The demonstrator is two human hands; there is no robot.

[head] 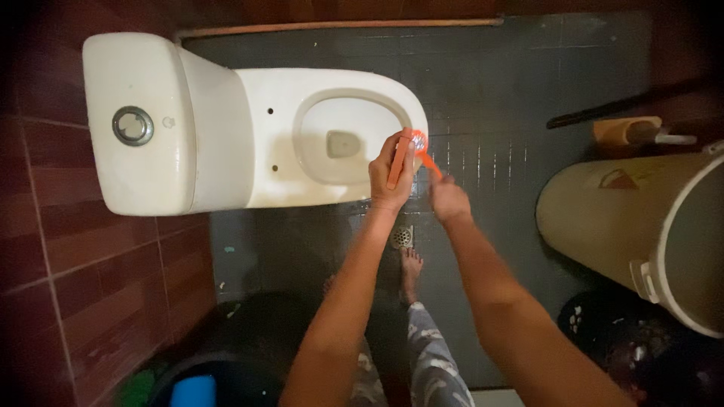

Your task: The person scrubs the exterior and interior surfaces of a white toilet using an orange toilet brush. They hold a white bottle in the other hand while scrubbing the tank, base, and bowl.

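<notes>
An orange plastic brush (419,143) with a thin handle is held at the front rim of the glossy white ceramic toilet bowl (286,136); the left hand (391,175) is closed around its upper part, the right hand (448,197) pinched on the handle end. On such smooth glazed ceramic the bristle head could slip off the rim, and dirty water could be flicked onto the dark tiled floor (483,90) beside the bowl.

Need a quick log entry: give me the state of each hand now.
Left hand: closed on an orange brush at the toilet rim.
Right hand: closed on the brush's orange handle.
</notes>
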